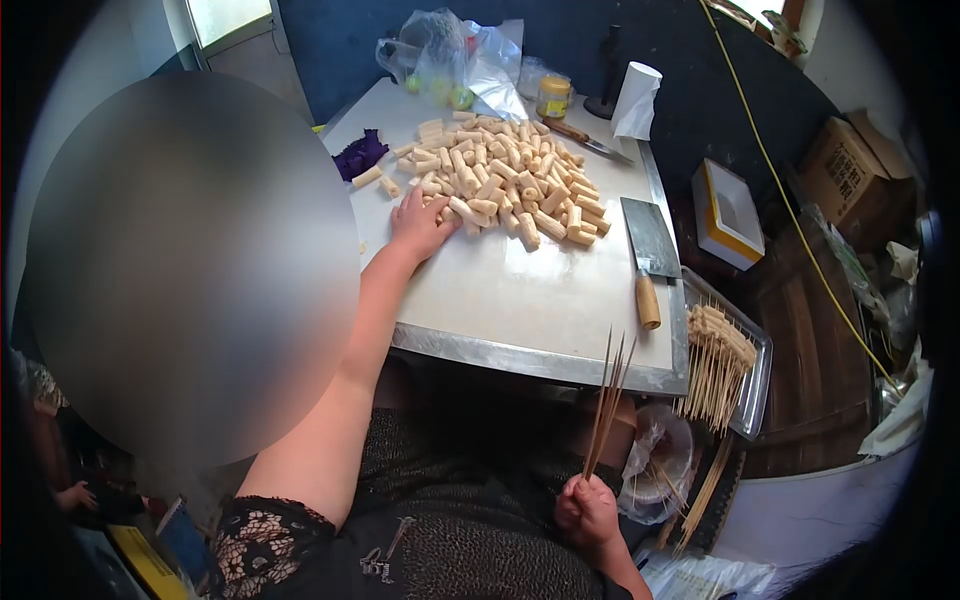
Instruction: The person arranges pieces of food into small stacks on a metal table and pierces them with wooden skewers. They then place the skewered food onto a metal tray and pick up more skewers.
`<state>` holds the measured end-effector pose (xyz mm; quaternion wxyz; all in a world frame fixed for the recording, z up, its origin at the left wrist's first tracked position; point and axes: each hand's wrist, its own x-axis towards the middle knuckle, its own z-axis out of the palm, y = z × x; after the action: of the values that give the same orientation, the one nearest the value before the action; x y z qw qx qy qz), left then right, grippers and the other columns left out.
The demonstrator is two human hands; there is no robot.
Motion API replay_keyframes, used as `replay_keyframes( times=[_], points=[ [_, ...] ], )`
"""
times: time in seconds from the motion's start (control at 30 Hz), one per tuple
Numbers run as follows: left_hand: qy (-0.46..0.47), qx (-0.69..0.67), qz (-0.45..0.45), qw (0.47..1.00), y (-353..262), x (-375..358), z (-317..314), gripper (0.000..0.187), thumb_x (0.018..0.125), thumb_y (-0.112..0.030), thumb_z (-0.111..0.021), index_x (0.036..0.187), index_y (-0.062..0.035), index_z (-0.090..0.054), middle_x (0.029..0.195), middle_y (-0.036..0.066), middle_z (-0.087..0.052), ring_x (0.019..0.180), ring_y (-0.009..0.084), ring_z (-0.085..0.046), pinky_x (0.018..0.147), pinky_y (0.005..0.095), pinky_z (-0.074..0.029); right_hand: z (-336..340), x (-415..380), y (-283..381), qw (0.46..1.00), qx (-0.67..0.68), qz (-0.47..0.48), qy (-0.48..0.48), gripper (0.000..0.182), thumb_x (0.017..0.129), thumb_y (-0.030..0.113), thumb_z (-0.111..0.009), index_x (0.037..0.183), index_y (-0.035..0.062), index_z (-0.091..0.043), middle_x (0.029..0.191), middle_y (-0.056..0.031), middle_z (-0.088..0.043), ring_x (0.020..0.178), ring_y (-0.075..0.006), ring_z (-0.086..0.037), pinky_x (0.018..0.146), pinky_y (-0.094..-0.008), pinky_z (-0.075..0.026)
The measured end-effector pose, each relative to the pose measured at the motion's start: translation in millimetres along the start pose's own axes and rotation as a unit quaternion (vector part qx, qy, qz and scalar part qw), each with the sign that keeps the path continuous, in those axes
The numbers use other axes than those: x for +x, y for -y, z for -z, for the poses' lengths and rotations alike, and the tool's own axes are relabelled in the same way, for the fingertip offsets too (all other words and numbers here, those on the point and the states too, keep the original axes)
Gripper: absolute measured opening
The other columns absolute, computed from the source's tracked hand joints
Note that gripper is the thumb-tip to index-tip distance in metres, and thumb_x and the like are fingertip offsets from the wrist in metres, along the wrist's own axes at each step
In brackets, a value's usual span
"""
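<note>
A heap of pale, cylindrical food pieces [500,170] covers the middle of the table. My left hand [420,225] reaches to the heap's near left edge, its fingers curled around a food piece that they partly hide. Low in front of my body, my right hand [590,508] is closed around the lower ends of several thin wooden skewers [608,410]. Their points stick upward past the table's front edge. To the right, a metal tray [762,385] holds skewers threaded with similar pale pieces [722,335].
A cleaver [650,238] lies at the table's right side, with a knife [590,140] behind the heap. Plastic bags [445,60], a yellow-labelled jar [553,97] and a paper roll [637,100] stand at the back. Purple cloth [360,153] lies left; loose skewers [705,495] lie lower right.
</note>
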<state>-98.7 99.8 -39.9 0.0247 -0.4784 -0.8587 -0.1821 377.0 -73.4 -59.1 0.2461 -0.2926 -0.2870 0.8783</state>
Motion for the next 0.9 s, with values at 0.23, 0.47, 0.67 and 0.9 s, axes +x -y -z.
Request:
replay_keyframes(
  times=[0.23,0.47,0.67,0.9],
  points=[
    [-0.02,-0.115,-0.148,0.982,20,-57,9,0.043,0.082,-0.032,-0.065,0.116,-0.0059,-0.062,0.128,0.022,-0.051,0.121,0.0377,-0.046,0.105,0.042,-0.036,-1,17,-12,1.0,-0.016,-0.009,-0.023,0.021,0.099,0.028,-0.051,0.095,0.0085,-0.055,0.06,0.0025,-0.042,0.047,-0.0066,-0.034,0.043,-0.0211,-0.027],
    [0.051,-0.157,-0.321,0.933,-36,-126,20,0.049,0.081,-0.033,-0.071,0.12,-0.0061,-0.059,0.132,0.022,-0.049,0.128,0.0432,-0.039,0.11,0.0462,-0.029,-16,29,-13,0.988,-0.127,-0.083,-0.012,0.02,0.1,0.029,-0.05,0.098,0.0091,-0.056,0.061,0.0038,-0.043,0.046,-0.0049,-0.034,0.041,-0.0199,-0.026],
    [0.117,-0.109,-0.272,0.949,-50,-131,41,0.105,0.067,-0.044,-0.082,0.149,-0.0132,-0.024,0.154,0.029,-0.01,0.145,0.0412,-0.009,0.117,0.0468,-0.013,-32,44,13,0.993,-0.105,0.025,-0.038,0.021,0.099,0.029,-0.051,0.096,0.0089,-0.056,0.061,0.004,-0.043,0.045,-0.0041,-0.033,0.04,-0.0197,-0.025],
    [0.1,-0.132,-0.15,0.975,-27,-147,70,0.103,0.065,-0.043,-0.084,0.146,-0.0066,-0.031,0.147,0.024,-0.029,0.137,0.0385,-0.029,0.113,0.0421,-0.028,-21,35,14,0.991,-0.112,0.028,-0.065,0.02,0.099,0.028,-0.051,0.096,0.0092,-0.057,0.061,0.0046,-0.042,0.045,-0.0036,-0.032,0.04,-0.0195,-0.024]
  ],
)
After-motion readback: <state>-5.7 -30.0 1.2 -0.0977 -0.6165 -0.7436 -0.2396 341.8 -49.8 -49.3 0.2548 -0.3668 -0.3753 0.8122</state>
